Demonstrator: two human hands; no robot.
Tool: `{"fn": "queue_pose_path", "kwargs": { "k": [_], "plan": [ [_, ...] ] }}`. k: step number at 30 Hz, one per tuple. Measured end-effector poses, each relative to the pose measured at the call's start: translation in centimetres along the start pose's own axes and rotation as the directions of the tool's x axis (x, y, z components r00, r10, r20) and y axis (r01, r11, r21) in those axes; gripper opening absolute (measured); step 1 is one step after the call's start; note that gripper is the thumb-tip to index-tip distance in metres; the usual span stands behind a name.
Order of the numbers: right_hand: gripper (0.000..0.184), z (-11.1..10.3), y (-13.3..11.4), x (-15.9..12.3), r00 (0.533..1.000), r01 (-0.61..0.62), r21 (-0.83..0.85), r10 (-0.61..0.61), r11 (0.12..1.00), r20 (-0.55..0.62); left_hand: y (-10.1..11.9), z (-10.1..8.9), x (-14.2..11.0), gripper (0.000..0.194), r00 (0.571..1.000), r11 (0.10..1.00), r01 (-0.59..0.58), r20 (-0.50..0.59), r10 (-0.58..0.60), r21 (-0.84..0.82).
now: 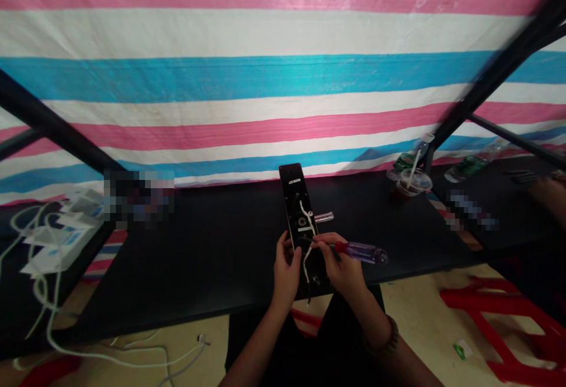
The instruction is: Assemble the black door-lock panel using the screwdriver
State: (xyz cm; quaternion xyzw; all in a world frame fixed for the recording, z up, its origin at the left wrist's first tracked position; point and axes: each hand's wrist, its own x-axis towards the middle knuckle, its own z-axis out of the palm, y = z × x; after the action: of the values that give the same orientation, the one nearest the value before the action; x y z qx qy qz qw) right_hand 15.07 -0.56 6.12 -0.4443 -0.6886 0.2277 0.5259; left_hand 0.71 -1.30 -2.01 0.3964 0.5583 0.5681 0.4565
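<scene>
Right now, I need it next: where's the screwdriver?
In the head view, the screwdriver is in the right hand, its purple grip pointing right, tip over the black door-lock panel.

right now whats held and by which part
Left hand grips a lock panel at its lower edge; right hand holds a screwdriver by its red collar

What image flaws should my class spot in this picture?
Head view: wide-angle distortion bends the striped tarpaulin and black frame bars; glare whitens its upper right and shines on the screwdriver's handle; pixelated patches hide spots by the table.
</scene>
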Motion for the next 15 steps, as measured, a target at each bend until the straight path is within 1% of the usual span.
{"fn": "queue_pose_path", "kwargs": {
  "k": [2,3,5,6,9,11,15],
  "plan": [
    [0.023,-0.2,-0.4,0.0,0.997,-0.060,0.060,0.062,0.996,-0.039,0.8,-0.1,0.2,0.052,0.992,0.989,-0.104,-0.055,0.110,0.105],
    [0.026,-0.3,-0.6,0.0,0.993,-0.092,0.100,0.098,0.991,-0.060,1.4,-0.2,0.3,0.046,0.984,0.972,-0.151,-0.070,0.166,0.177],
    [0.030,-0.5,-0.9,0.0,0.980,-0.152,0.187,0.172,0.971,-0.098,2.5,-0.5,0.4,0.032,0.966,0.929,-0.225,-0.059,0.252,0.295],
    [0.030,-0.6,-0.9,0.0,0.970,-0.181,0.225,0.212,0.957,-0.119,3.1,-0.6,0.4,0.027,0.959,0.912,-0.253,-0.038,0.280,0.323],
    [0.028,-0.8,-0.5,-0.3,0.932,-0.261,0.334,0.327,0.906,-0.158,4.2,-1.1,0.3,0.022,0.951,0.899,-0.296,0.014,0.308,0.322],
    [0.027,-0.9,-0.1,-0.5,0.912,-0.290,0.400,0.378,0.869,-0.161,4.5,-1.2,0.2,0.021,0.950,0.902,-0.307,0.035,0.311,0.304],
    [0.026,-1.0,0.4,-0.9,0.908,-0.296,0.441,0.392,0.848,-0.145,4.8,-1.4,0.1,0.022,0.946,0.904,-0.325,0.074,0.317,0.280]
  ]
}}
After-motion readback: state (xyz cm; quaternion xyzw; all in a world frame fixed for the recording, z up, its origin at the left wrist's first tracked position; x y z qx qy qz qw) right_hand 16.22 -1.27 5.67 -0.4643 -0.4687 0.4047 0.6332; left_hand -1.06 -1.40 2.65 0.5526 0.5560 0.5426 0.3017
